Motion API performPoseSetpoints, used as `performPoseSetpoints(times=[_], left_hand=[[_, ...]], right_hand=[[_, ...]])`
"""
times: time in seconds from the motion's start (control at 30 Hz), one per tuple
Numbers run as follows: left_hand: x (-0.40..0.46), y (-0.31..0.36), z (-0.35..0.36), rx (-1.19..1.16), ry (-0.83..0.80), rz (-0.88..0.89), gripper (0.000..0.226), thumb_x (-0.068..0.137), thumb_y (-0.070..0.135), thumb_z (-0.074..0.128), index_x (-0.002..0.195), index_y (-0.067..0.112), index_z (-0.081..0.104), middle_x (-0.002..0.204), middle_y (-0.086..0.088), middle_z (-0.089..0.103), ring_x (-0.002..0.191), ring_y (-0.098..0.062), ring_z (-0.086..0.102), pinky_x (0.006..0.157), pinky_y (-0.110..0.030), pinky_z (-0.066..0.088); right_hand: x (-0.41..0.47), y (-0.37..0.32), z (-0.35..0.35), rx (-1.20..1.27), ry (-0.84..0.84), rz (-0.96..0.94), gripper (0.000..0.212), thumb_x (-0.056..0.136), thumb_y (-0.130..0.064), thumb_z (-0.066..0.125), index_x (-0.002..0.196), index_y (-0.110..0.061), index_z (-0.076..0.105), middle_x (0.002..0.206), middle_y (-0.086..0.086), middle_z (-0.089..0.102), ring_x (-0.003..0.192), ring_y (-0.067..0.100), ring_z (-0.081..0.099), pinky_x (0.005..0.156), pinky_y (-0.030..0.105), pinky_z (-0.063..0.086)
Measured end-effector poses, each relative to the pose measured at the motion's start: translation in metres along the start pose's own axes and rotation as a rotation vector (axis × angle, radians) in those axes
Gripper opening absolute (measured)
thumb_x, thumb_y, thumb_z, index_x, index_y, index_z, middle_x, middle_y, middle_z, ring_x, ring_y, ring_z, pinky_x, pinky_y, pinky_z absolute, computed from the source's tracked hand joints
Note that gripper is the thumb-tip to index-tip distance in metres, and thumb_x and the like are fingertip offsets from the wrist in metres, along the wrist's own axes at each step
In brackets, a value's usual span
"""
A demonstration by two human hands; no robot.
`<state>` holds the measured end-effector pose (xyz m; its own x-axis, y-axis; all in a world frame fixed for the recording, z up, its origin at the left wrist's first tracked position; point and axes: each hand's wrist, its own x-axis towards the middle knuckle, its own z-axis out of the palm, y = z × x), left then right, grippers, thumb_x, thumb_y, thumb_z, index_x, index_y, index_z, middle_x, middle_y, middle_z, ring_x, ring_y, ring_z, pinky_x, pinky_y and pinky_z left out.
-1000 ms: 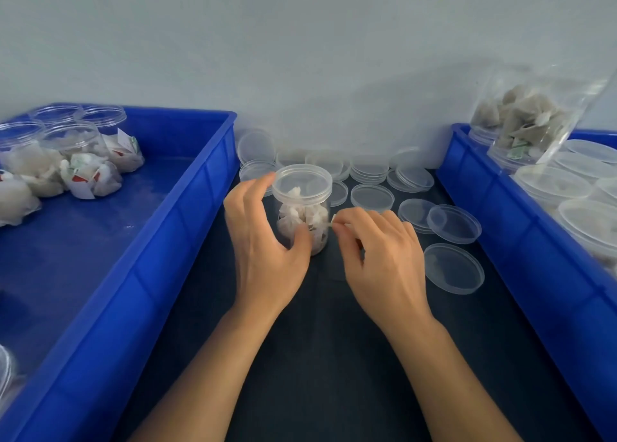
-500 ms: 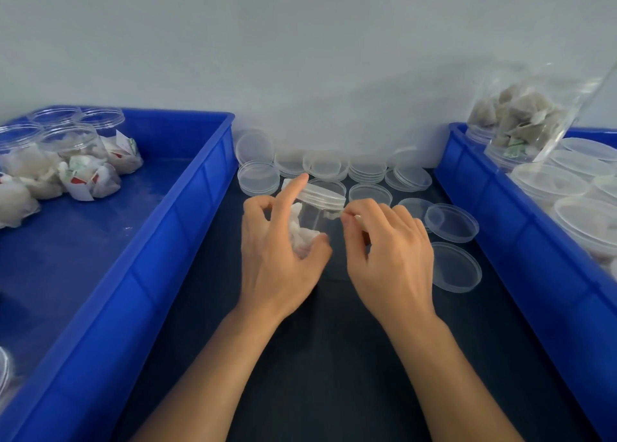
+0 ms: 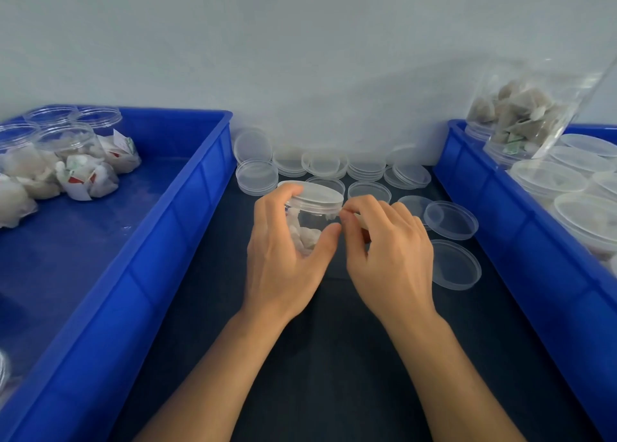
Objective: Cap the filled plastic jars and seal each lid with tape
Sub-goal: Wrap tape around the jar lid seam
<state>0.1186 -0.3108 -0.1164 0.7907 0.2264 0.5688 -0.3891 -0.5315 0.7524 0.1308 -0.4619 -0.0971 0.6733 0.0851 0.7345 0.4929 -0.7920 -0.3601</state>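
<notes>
A clear plastic jar [image 3: 312,223] with white sachets inside and a translucent lid [image 3: 315,195] on top is tilted, held off the dark table. My left hand [image 3: 287,254] grips its body, fingers round the far side and thumb at the front. My right hand [image 3: 384,248] sits just right of the jar, thumb and forefinger pinching something small and thin at the lid's rim, which looks like clear tape; I cannot make it out for sure.
Loose clear lids [image 3: 450,219] lie scattered and stacked on the dark table [image 3: 334,358] toward the wall. A blue bin [image 3: 140,258] on the left holds several capped jars [image 3: 66,148]. A blue bin [image 3: 521,241] on the right holds several lidded jars and a tilted jar [image 3: 521,118].
The jar stood upright on the table a second ago; my left hand has lifted and tilted it to the right, and my right hand's pinch has followed up to the lid's rim.
</notes>
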Motion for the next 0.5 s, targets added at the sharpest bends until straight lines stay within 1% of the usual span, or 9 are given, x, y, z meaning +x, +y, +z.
performPoseSetpoints(times=[0.1, 0.13, 0.23, 0.27, 0.43, 0.5], left_hand=[[0.0001, 0.0016, 0.0006, 0.000, 0.011, -0.018, 0.062, 0.086, 0.063, 0.067, 0.138, 0.044, 0.038, 0.137, 0.013, 0.051, 0.123, 0.008, 0.049, 0.091, -0.007, 0.041], [0.0001, 0.0017, 0.0008, 0.000, 0.013, -0.018, 0.062, 0.086, 0.063, 0.067, 0.138, 0.044, 0.038, 0.137, 0.013, 0.051, 0.123, 0.006, 0.051, 0.092, -0.009, 0.043], [0.0002, 0.0012, 0.0016, 0.005, 0.024, -0.013, 0.061, 0.088, 0.063, 0.066, 0.137, 0.041, 0.038, 0.137, 0.009, 0.053, 0.122, -0.002, 0.055, 0.092, -0.022, 0.049], [0.0002, 0.0010, 0.0016, 0.009, 0.028, -0.010, 0.060, 0.090, 0.063, 0.065, 0.138, 0.040, 0.038, 0.137, 0.008, 0.053, 0.121, -0.003, 0.055, 0.092, -0.022, 0.049], [0.0013, -0.0017, 0.0026, 0.020, 0.034, -0.008, 0.056, 0.094, 0.063, 0.063, 0.138, 0.039, 0.039, 0.138, 0.009, 0.053, 0.121, -0.001, 0.055, 0.091, -0.009, 0.044], [0.0011, -0.0032, 0.0034, 0.018, 0.037, -0.011, 0.056, 0.094, 0.065, 0.061, 0.138, 0.038, 0.039, 0.137, 0.011, 0.052, 0.122, 0.001, 0.054, 0.090, -0.008, 0.043]], right_hand=[[0.0001, -0.0008, -0.0003, -0.007, -0.003, 0.005, 0.009, 0.104, -0.021, 0.063, 0.098, -0.018, 0.069, 0.077, -0.006, 0.063, 0.071, 0.022, 0.051, 0.068, 0.046, 0.044], [0.0001, -0.0008, -0.0004, -0.008, -0.004, 0.004, 0.009, 0.104, -0.021, 0.063, 0.098, -0.018, 0.069, 0.077, -0.006, 0.063, 0.071, 0.023, 0.051, 0.068, 0.047, 0.044], [0.0003, -0.0007, -0.0004, -0.012, -0.005, 0.001, 0.009, 0.104, -0.021, 0.062, 0.099, -0.018, 0.069, 0.077, -0.005, 0.063, 0.071, 0.023, 0.051, 0.068, 0.047, 0.044], [0.0003, -0.0008, -0.0004, -0.013, -0.003, 0.001, 0.010, 0.104, -0.022, 0.062, 0.098, -0.018, 0.069, 0.077, -0.004, 0.063, 0.071, 0.023, 0.051, 0.068, 0.047, 0.044], [0.0004, -0.0013, 0.0004, -0.024, -0.007, -0.002, 0.010, 0.105, -0.023, 0.062, 0.098, -0.019, 0.069, 0.076, -0.005, 0.062, 0.071, 0.022, 0.050, 0.068, 0.046, 0.044], [0.0002, -0.0012, 0.0008, -0.026, 0.000, -0.008, 0.011, 0.105, -0.023, 0.062, 0.098, -0.018, 0.069, 0.075, -0.005, 0.062, 0.070, 0.023, 0.050, 0.067, 0.047, 0.044]])
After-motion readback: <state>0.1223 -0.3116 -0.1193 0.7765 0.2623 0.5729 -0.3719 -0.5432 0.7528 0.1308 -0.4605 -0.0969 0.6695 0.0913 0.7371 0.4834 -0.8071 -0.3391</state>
